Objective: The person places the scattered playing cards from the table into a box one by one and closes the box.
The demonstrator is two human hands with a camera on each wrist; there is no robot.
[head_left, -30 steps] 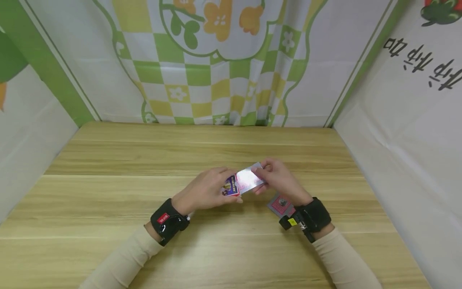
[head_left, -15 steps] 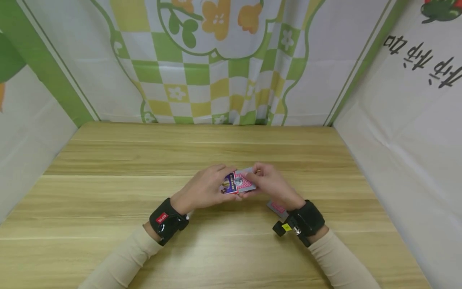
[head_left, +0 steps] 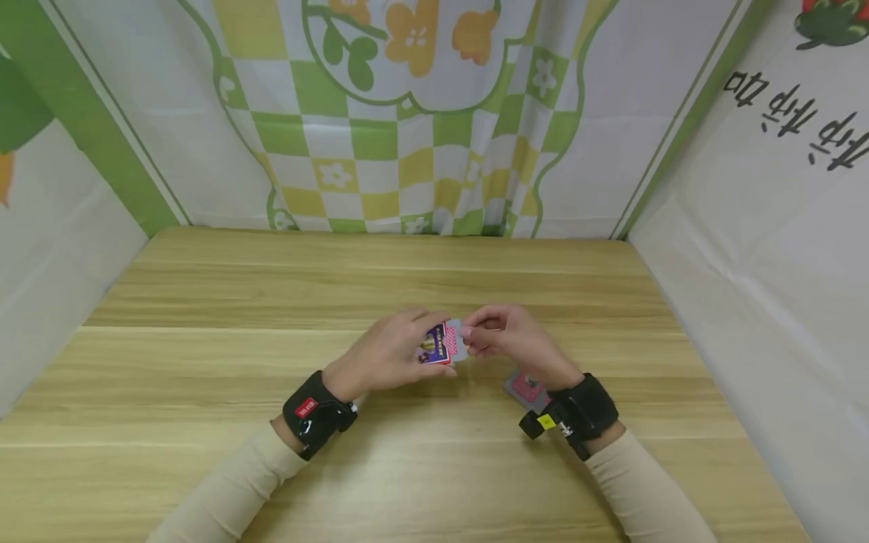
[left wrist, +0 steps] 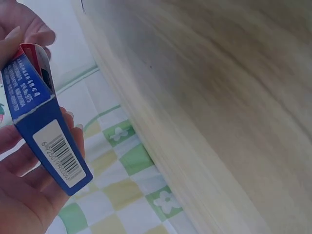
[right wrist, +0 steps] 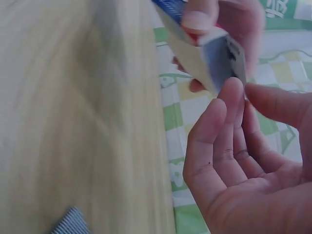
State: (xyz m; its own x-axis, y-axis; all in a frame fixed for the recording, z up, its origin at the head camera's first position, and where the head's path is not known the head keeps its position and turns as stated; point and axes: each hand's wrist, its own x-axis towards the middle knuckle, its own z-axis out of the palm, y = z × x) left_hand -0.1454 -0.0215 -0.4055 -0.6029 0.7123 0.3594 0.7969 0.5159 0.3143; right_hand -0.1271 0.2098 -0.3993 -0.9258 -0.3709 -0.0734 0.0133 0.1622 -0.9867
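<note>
My left hand (head_left: 387, 354) grips a small blue and red playing-card box (head_left: 434, 345) around its sides, above the table. A barcode side of the card box (left wrist: 61, 156) faces the left wrist camera. From the box's right end a pink-patterned playing card (head_left: 456, 343) with a grey border sticks out a short way. My right hand (head_left: 526, 343) has its thumb and fingertips at that end, pinching the edge there, as the right hand (right wrist: 243, 151) in the right wrist view also shows. Below the right hand a stack of playing cards (head_left: 524, 389) lies face down, partly hidden by the wrist.
The wooden table (head_left: 271, 286) spreads around both hands. A checked green and yellow curtain (head_left: 380, 166) hangs behind its far edge, and white cloth walls (head_left: 733, 249) stand at the sides. Black camera straps (head_left: 591, 407) sit on both wrists.
The pink-backed playing card has slid left into the box, from mostly out to a short end showing. My right hand moved left with it, then slightly back right. The left hand stayed put.
</note>
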